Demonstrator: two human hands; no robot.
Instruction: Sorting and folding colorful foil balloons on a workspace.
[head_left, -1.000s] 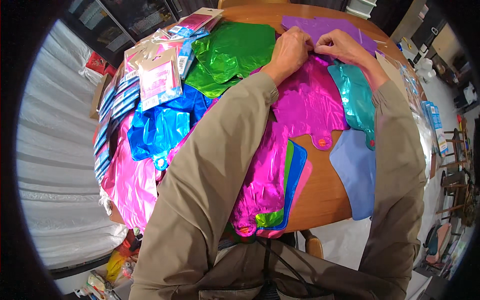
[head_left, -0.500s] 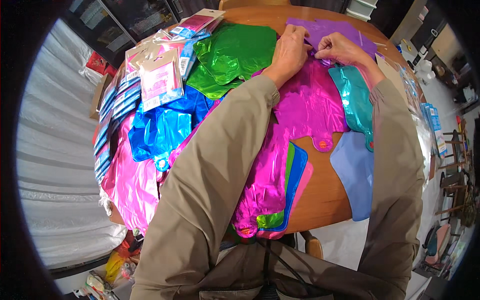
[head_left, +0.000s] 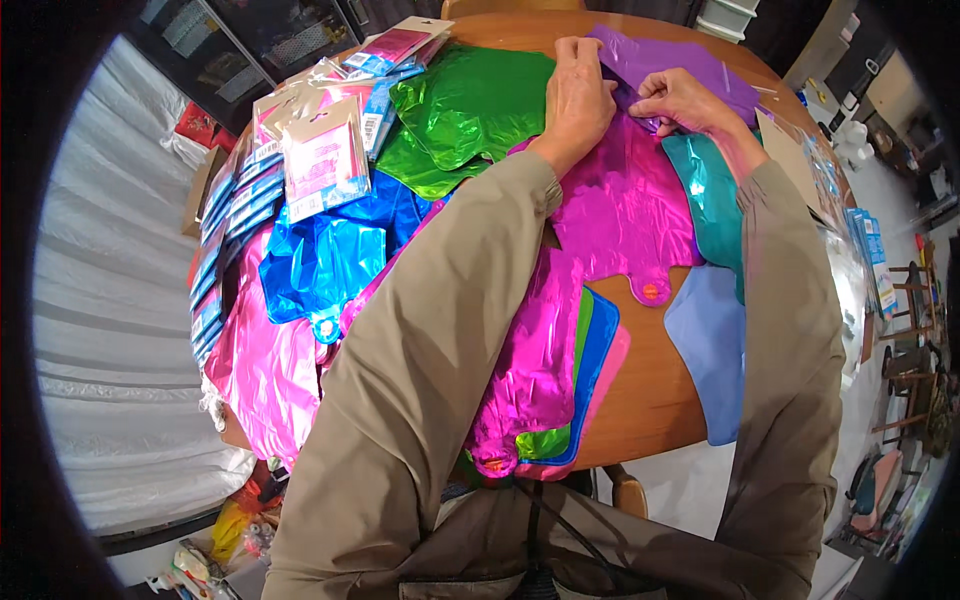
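Near the far side of the table, my left hand point(head_left: 580, 95) is closed on the edge of a flat purple foil balloon point(head_left: 690, 68), its fingers bent over the foil. Just to its right, my right hand point(head_left: 682, 102) pinches the near edge of the same balloon between thumb and fingers. Beneath both hands lies a magenta foil balloon point(head_left: 630, 210), its round tab pointing toward me. A teal foil balloon point(head_left: 695, 180) lies under my right wrist. Green foil balloons point(head_left: 470, 95) spread out left of my left hand. My fingertips partly hide the pinched foil.
Packaged foil items point(head_left: 325, 160) pile up at the table's left, beside blue foil balloons point(head_left: 325, 255) and a pink one point(head_left: 265, 360). Another magenta balloon point(head_left: 530, 370) lies over several coloured ones at the near edge. A pale blue balloon point(head_left: 710, 340) overhangs the right edge.
The purple balloon's near-left part has lifted and folded up between my hands. My left fingers have moved slightly farther away; my right hand stays nearly in place.
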